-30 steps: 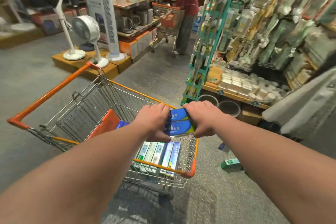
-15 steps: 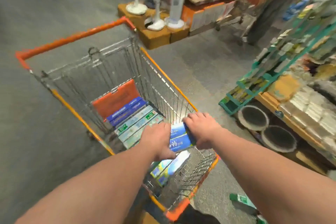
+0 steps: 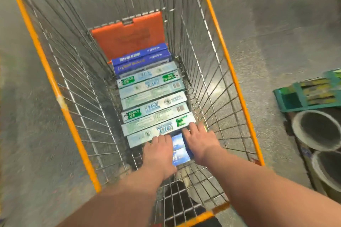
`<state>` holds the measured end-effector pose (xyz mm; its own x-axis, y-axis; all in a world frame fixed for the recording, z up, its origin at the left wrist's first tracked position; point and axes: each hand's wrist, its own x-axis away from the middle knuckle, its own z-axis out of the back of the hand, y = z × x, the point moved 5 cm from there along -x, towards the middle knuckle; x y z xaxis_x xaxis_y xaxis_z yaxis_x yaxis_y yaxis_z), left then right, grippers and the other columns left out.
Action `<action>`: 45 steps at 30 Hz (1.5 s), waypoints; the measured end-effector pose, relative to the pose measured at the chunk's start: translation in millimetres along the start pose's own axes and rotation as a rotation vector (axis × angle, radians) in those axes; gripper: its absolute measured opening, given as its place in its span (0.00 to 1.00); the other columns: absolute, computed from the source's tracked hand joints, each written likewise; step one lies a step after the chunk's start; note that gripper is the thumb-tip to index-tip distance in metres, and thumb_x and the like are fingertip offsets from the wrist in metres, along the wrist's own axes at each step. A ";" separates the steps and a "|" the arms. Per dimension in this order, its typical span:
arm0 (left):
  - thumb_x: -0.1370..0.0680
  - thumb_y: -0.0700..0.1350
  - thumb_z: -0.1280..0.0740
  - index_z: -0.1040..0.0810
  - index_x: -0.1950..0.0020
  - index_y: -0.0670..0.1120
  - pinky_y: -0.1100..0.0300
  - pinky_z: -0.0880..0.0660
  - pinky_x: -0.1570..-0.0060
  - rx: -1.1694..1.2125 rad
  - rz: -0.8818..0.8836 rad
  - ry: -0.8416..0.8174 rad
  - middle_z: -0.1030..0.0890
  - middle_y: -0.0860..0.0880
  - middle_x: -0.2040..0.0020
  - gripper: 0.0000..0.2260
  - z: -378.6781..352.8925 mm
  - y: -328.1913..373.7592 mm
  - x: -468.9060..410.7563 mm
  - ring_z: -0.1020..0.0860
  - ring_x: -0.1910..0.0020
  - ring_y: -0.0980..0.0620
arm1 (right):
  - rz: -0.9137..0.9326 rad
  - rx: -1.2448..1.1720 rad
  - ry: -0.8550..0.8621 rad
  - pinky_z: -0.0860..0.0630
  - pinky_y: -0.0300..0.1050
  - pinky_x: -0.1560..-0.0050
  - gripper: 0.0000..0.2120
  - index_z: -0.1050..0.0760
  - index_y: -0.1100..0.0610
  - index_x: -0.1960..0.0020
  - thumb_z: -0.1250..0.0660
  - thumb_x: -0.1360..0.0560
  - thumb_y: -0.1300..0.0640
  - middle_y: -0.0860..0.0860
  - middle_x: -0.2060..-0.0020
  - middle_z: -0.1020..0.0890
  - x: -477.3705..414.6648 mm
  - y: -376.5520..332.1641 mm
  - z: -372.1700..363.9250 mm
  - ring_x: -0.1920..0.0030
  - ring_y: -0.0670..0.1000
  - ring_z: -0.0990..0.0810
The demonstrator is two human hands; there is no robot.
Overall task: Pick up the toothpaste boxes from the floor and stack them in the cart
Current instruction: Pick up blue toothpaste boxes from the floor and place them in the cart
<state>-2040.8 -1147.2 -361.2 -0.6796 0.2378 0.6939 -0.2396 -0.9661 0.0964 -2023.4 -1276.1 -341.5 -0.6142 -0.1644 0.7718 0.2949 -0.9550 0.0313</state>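
I look straight down into a wire shopping cart (image 3: 224, 55) with orange rims. Several toothpaste boxes (image 3: 153, 97) lie side by side in a row on its floor, pale green-and-white ones near me and two dark blue ones (image 3: 142, 59) at the far end. Both my hands are deep inside the cart at the near end of the row. My left hand (image 3: 159, 155) and my right hand (image 3: 200, 142) grip a small stack of blue boxes (image 3: 180, 150) from either side, low against the row. The ends of that stack are hidden by my fingers.
An orange folded child-seat flap (image 3: 129, 33) leans at the cart's far end. Grey floor surrounds the cart. At the right stand a teal rack base (image 3: 311, 96) and two grey round pots (image 3: 317, 129).
My hands have carried the blue boxes from above the cart's rim down to its floor at the near end of the row. My head has tipped down over the cart.
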 end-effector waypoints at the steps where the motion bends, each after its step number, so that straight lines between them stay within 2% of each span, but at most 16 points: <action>1: 0.31 0.60 0.25 0.37 0.29 0.46 0.48 0.29 0.37 0.002 0.018 0.005 0.29 0.47 0.35 0.38 -7.4 -0.2 -5.0 0.30 0.36 0.45 | 0.004 -0.003 0.000 0.27 0.60 0.36 0.35 0.44 0.56 0.24 0.30 0.25 0.59 0.57 0.30 0.39 -7.3 -0.9 -6.1 0.29 0.60 0.37; 4: 0.30 0.58 0.25 0.37 0.30 0.46 0.48 0.30 0.37 0.011 0.073 0.034 0.29 0.47 0.36 0.36 -24.4 -1.7 -13.4 0.30 0.36 0.45 | 0.015 0.013 0.026 0.28 0.60 0.35 0.37 0.46 0.57 0.22 0.31 0.26 0.61 0.58 0.30 0.39 -22.2 -2.3 -18.5 0.29 0.60 0.37; 9: 0.30 0.60 0.25 0.40 0.25 0.44 0.47 0.35 0.30 0.023 0.083 0.076 0.31 0.46 0.34 0.42 -39.8 -3.2 -21.2 0.31 0.35 0.45 | 0.012 0.036 0.068 0.34 0.62 0.27 0.47 0.57 0.58 0.19 0.29 0.25 0.55 0.60 0.24 0.43 -30.1 -1.8 -38.3 0.23 0.61 0.44; 13: 0.28 0.62 0.26 0.46 0.21 0.42 0.45 0.42 0.24 -0.007 0.102 0.124 0.34 0.45 0.30 0.46 -44.8 -4.6 -18.7 0.34 0.30 0.45 | 0.017 0.042 0.120 0.39 0.63 0.24 0.49 0.58 0.59 0.19 0.27 0.26 0.55 0.60 0.21 0.46 -32.8 -1.8 -45.1 0.20 0.62 0.48; 15: 0.26 0.59 0.27 0.48 0.20 0.41 0.43 0.44 0.23 -0.055 0.123 0.153 0.37 0.43 0.28 0.45 -47.6 -2.1 -13.6 0.37 0.28 0.42 | 0.027 0.055 0.130 0.41 0.62 0.22 0.51 0.59 0.58 0.19 0.26 0.27 0.54 0.60 0.20 0.49 -32.4 -0.9 -45.1 0.19 0.63 0.50; 17: 0.24 0.52 0.29 0.45 0.21 0.41 0.41 0.39 0.26 -0.050 0.141 0.158 0.36 0.44 0.31 0.38 -50.6 0.7 -9.8 0.36 0.31 0.43 | 0.037 0.072 0.149 0.41 0.62 0.23 0.51 0.57 0.58 0.19 0.25 0.27 0.55 0.61 0.20 0.51 -30.2 0.5 -42.2 0.20 0.64 0.53; 19: 0.25 0.48 0.30 0.40 0.24 0.42 0.44 0.32 0.34 -0.030 0.149 0.150 0.33 0.46 0.36 0.33 -50.0 0.6 -8.7 0.33 0.37 0.44 | 0.045 0.077 0.182 0.39 0.61 0.24 0.49 0.53 0.59 0.20 0.24 0.29 0.57 0.61 0.22 0.48 -28.4 2.3 -37.2 0.20 0.64 0.52; 21: 0.25 0.49 0.28 0.38 0.26 0.43 0.46 0.30 0.37 -0.025 0.151 0.135 0.32 0.46 0.37 0.31 -46.0 -1.5 -8.7 0.31 0.38 0.45 | 0.052 0.054 0.190 0.37 0.60 0.25 0.46 0.49 0.59 0.21 0.24 0.30 0.58 0.60 0.24 0.44 -26.0 4.5 -32.2 0.21 0.63 0.49; 23: 0.24 0.55 0.27 0.38 0.27 0.44 0.46 0.29 0.38 -0.032 0.147 0.114 0.31 0.46 0.36 0.33 -39.2 -3.2 -7.0 0.31 0.37 0.45 | 0.055 0.019 0.185 0.34 0.59 0.27 0.42 0.45 0.58 0.24 0.25 0.30 0.58 0.59 0.26 0.39 -20.5 7.0 -26.8 0.23 0.62 0.44; 27: 0.24 0.61 0.28 0.37 0.28 0.45 0.49 0.28 0.39 -0.007 0.071 0.107 0.31 0.47 0.34 0.33 -1.7 -1.6 11.7 0.30 0.34 0.46 | 0.037 -0.078 0.186 0.29 0.56 0.34 0.33 0.39 0.56 0.28 0.27 0.27 0.50 0.56 0.33 0.32 5.7 13.6 -3.6 0.29 0.59 0.36; 32: 0.22 0.64 0.35 0.35 0.29 0.48 0.48 0.29 0.40 -0.014 -0.021 0.119 0.30 0.48 0.34 0.29 77.0 -6.2 52.4 0.30 0.33 0.45 | -0.006 -0.226 0.251 0.26 0.57 0.37 0.29 0.37 0.55 0.29 0.31 0.23 0.45 0.55 0.34 0.30 65.5 26.3 58.5 0.32 0.57 0.33; 39: 0.23 0.64 0.36 0.32 0.31 0.48 0.46 0.27 0.39 -0.121 -0.198 0.181 0.29 0.48 0.33 0.28 166.9 -11.0 106.2 0.30 0.32 0.45 | -0.142 -0.360 0.381 0.26 0.56 0.35 0.30 0.35 0.55 0.27 0.32 0.23 0.42 0.55 0.33 0.28 151.3 38.6 118.1 0.30 0.58 0.30; 45: 0.23 0.64 0.37 0.32 0.31 0.48 0.47 0.28 0.39 -0.209 -0.429 0.214 0.29 0.48 0.33 0.28 199.0 -13.2 126.3 0.30 0.31 0.45 | -0.395 -0.502 0.427 0.25 0.56 0.35 0.33 0.38 0.54 0.23 0.34 0.23 0.40 0.53 0.29 0.31 215.1 23.9 123.3 0.30 0.58 0.29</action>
<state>-1985.5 -1124.4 -132.8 -0.6117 0.6439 0.4595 -0.6457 -0.7420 0.1802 -2058.1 -1303.9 -96.4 -0.8644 0.2290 0.4477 -0.3104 -0.9434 -0.1167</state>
